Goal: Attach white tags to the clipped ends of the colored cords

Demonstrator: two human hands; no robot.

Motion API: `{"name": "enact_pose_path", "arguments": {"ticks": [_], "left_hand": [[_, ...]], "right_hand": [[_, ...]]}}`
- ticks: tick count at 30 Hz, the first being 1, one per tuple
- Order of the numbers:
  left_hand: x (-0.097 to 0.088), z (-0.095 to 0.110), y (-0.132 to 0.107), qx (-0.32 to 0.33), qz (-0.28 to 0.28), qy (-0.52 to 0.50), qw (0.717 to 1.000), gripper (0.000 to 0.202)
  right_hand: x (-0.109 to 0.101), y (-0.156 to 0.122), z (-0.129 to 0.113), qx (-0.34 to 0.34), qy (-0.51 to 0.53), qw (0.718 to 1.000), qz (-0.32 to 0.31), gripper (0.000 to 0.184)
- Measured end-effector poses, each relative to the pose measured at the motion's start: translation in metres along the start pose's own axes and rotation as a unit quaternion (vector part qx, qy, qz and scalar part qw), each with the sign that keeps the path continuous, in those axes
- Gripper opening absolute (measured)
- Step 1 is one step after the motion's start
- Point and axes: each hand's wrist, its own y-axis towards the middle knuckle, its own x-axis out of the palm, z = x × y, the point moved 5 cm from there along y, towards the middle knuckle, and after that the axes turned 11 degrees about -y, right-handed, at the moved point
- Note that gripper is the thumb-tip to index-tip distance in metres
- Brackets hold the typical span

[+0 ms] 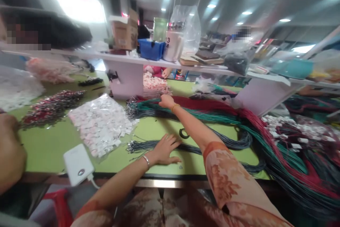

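My left hand (166, 149) lies flat with spread fingers on a small bundle of dark cords (143, 145) near the front edge of the green table (47, 145). My right hand (166, 101) reaches farther back, its fingers closed on the large mass of green, red and dark cords (212, 112) that runs off to the right. A small black ring (183, 133) lies on the table between my arms.
A sheet of white tags in plastic (102, 124) lies left of the cords, a pile of red and dark pieces (51, 106) farther left. A white power bank (78, 164) sits at the front edge. A raised white shelf (170, 64) carries boxes and containers. Another person's arm (9, 149) is at the left.
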Motion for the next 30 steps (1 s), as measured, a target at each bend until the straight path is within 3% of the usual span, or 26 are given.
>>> {"name": "enact_pose_path", "arguments": {"ticks": [4, 9, 14, 18, 21, 24, 27, 30], "left_hand": [[-0.037, -0.017, 0.008, -0.054, 0.080, 0.029, 0.995, 0.064], [-0.077, -0.081, 0.036, -0.146, 0.143, 0.090, 0.975, 0.057], [-0.096, -0.151, 0.065, -0.171, 0.131, 0.143, 0.966, 0.061], [-0.104, -0.194, 0.068, -0.215, 0.157, 0.143, 0.953, 0.065], [-0.104, -0.210, 0.067, -0.238, 0.189, 0.128, 0.944, 0.074], [-0.098, -0.214, 0.070, -0.236, 0.195, 0.118, 0.945, 0.078], [-0.094, -0.216, 0.071, -0.242, 0.193, 0.109, 0.945, 0.078], [-0.091, -0.221, 0.070, -0.268, 0.183, 0.102, 0.940, 0.078]], "right_hand": [[-0.001, 0.016, -0.020, -0.038, 0.025, 0.999, -0.002, 0.023], [0.002, 0.020, -0.021, -0.057, 0.192, 0.978, -0.063, 0.016], [0.000, 0.013, -0.027, -0.042, 0.292, 0.951, -0.089, 0.018], [-0.013, -0.006, -0.032, -0.035, 0.386, 0.915, -0.110, 0.030], [-0.031, -0.029, -0.027, -0.041, 0.464, 0.883, -0.067, 0.039], [-0.042, -0.053, -0.021, -0.068, 0.563, 0.823, -0.022, 0.048], [-0.040, -0.071, -0.018, -0.049, 0.642, 0.765, -0.007, 0.054], [-0.042, -0.084, -0.018, -0.037, 0.661, 0.749, -0.003, 0.056]]}}
